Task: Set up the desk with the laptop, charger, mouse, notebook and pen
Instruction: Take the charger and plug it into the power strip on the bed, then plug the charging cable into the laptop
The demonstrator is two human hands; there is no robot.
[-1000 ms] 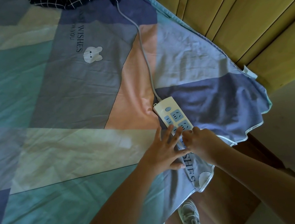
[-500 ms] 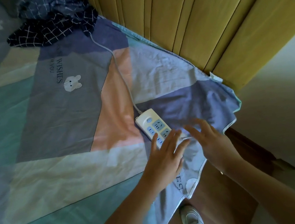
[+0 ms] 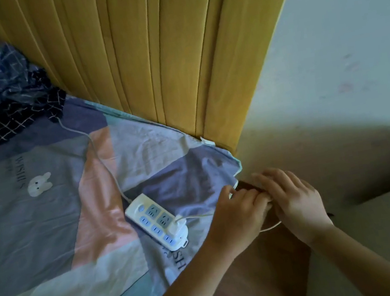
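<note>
A white charger [image 3: 178, 227] is seen plugged into the power strip [image 3: 156, 221] on the bed [image 3: 46, 226], at eight o'clock from the hands. Its thin cable [image 3: 200, 215] is pinched by the left hand [image 3: 237, 216] and gathered by the curled right hand [image 3: 293, 199], probably for routing toward the laptop, which is not in view.

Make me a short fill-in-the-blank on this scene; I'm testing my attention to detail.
The power strip lies on the ____.
The charger is ____ the strip's near end.
The left hand and right hand meet past the bed's ____.

Answers: bed; plugged into; corner
</note>
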